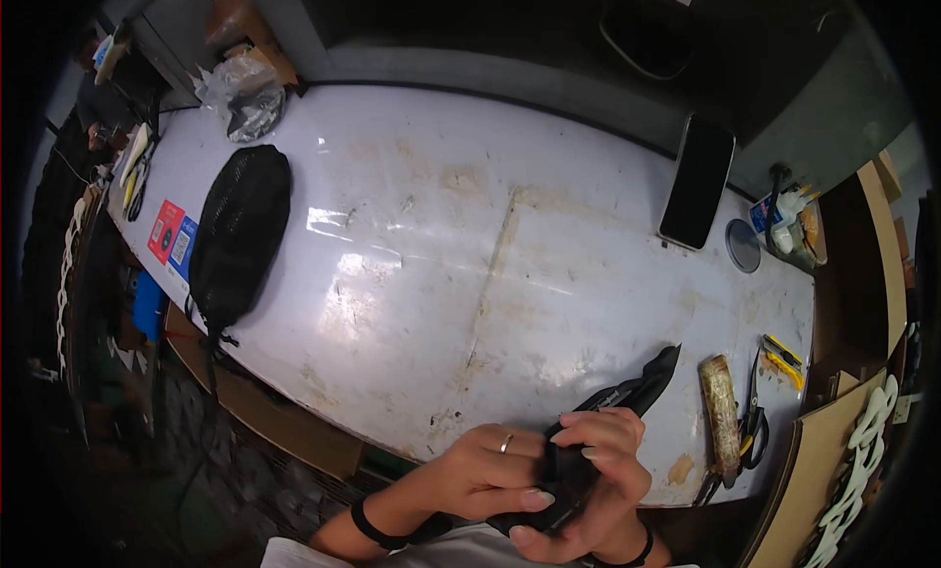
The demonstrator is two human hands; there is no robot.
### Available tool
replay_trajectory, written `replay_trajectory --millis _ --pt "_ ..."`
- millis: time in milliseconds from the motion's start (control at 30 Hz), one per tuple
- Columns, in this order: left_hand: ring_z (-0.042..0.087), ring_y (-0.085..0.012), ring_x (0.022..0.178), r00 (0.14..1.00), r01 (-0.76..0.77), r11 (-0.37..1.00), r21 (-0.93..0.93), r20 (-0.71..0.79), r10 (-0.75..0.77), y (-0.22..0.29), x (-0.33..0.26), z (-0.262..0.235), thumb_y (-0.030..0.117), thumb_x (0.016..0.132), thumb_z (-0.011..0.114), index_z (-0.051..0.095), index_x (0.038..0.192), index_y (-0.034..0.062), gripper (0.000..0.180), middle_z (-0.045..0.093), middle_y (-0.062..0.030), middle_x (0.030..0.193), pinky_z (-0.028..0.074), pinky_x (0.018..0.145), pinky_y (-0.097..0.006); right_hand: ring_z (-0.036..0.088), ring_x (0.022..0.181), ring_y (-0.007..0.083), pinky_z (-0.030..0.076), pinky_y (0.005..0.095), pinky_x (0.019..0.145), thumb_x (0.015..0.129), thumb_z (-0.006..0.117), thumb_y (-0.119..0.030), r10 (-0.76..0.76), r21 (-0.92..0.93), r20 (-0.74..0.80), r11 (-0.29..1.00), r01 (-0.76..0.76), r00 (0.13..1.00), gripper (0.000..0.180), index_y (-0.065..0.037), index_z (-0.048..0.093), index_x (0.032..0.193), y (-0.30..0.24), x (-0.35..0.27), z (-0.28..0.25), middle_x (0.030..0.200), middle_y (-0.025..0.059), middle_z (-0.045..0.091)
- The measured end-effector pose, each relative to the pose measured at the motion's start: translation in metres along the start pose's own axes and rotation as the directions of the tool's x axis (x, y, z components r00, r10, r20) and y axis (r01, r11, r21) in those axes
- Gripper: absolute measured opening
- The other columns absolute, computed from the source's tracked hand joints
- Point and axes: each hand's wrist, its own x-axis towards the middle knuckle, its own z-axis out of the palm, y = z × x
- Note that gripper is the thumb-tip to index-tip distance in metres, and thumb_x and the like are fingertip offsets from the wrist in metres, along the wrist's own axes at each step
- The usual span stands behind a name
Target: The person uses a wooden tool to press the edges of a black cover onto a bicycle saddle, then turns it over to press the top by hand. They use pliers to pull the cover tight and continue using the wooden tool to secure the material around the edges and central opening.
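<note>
Close to the front edge of the table, both my hands grip a limp black fabric pouch with small pale print. One end of the pouch point(642, 385) trails up and to the right in a narrow tip. My left hand point(493, 473), with a ring on one finger, has its fingers curled against the cloth. From the other side, my right hand point(600, 470) bends its fingers and thumb round the same bunched part. What lies inside the folds is hidden by my fingers. To the far left rests a full black mesh drawstring bag point(241, 230), its cords hanging past the table edge.
On the white table point(421, 303) lie a phone point(698, 183), a grey round disc point(743, 246), a tape-wrapped handle point(720, 416), scissors point(754, 426) and a yellow cutter point(784, 360). Red and blue cards point(172, 237) and a clear plastic bag point(252, 102) are leftward. Another person point(103, 107) is beyond.
</note>
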Motion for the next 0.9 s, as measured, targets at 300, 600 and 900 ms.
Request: replay_trajectory --millis 300,600,900 --pt "0.054 -0.0086 0.069 0.805 0.421 0.867 -0.267 -0.331 -0.493 0.039 -0.026 0.011 0.060 0.111 0.060 0.059 0.100 0.0042 0.057 0.061 0.0019 0.080 0.045 0.062 -0.030 0.060 0.099 0.0356 0.040 0.0512 0.094 0.100 0.071 -0.039 0.059 0.092 -0.052 0.994 -0.054 0.997 0.054 -0.005 0.055 0.138 -0.012 0.000 0.011 0.116 0.0185 0.065" --pt "0.047 -0.0215 0.064 0.950 0.304 0.908 0.287 -0.156 -0.269 0.035 0.008 0.002 0.030 0.111 0.064 0.052 0.077 0.0001 0.047 0.047 -0.0097 0.068 0.035 0.060 -0.042 0.056 0.100 0.0372 0.038 0.0493 0.097 0.106 0.060 -0.051 0.077 -0.072 -0.041 0.994 -0.080 0.996 0.063 -0.002 0.052 0.144 -0.002 -0.015 0.000 0.113 0.0186 0.059" --pt "0.047 -0.0237 0.070 0.967 0.235 0.897 0.375 -0.180 -0.178 0.003 -0.010 -0.003 0.030 0.114 0.060 0.055 0.081 -0.0020 0.046 0.049 -0.0094 0.074 0.040 0.067 -0.044 0.052 0.093 0.0348 0.038 0.0477 0.094 0.106 0.062 -0.048 0.001 -0.051 -0.112 0.999 -0.006 0.994 0.058 -0.002 0.054 0.141 -0.005 -0.012 0.000 0.106 0.0168 0.055"
